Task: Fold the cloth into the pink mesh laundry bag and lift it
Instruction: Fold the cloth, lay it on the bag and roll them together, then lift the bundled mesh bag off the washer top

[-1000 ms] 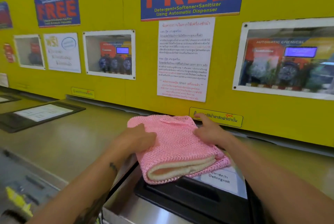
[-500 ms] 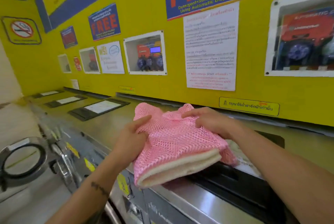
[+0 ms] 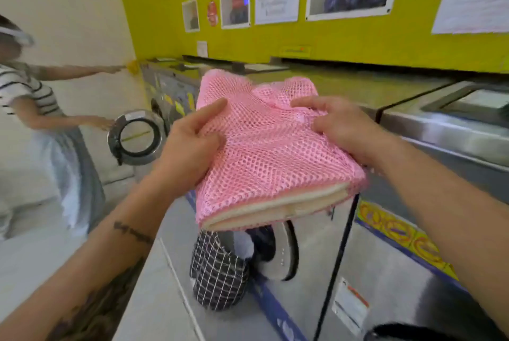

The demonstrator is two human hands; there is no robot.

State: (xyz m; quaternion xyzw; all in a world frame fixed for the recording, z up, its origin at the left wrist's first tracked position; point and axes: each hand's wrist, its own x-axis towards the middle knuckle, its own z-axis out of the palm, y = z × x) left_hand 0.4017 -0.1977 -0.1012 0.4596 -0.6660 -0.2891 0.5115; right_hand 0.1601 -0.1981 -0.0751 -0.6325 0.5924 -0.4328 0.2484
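Observation:
The pink mesh laundry bag [image 3: 272, 153] is held up in the air in front of the washing machines. A folded cream cloth [image 3: 278, 210] shows through its near open edge. My left hand [image 3: 192, 145] grips the bag's left side, thumb on top and fingers underneath. My right hand [image 3: 341, 123] holds the right side, fingers spread over the mesh. The bag's far end is bunched and rumpled.
A row of steel washing machines [image 3: 446, 131] runs along the yellow wall. Below the bag a checked cloth [image 3: 220, 272] hangs from an open washer door. At the left a person in a striped shirt [image 3: 24, 93] reaches toward another open round door [image 3: 135, 137].
The bag has come up off the machine top and now hangs in both hands. The view has swung left and down, bringing the other person and machine fronts into sight.

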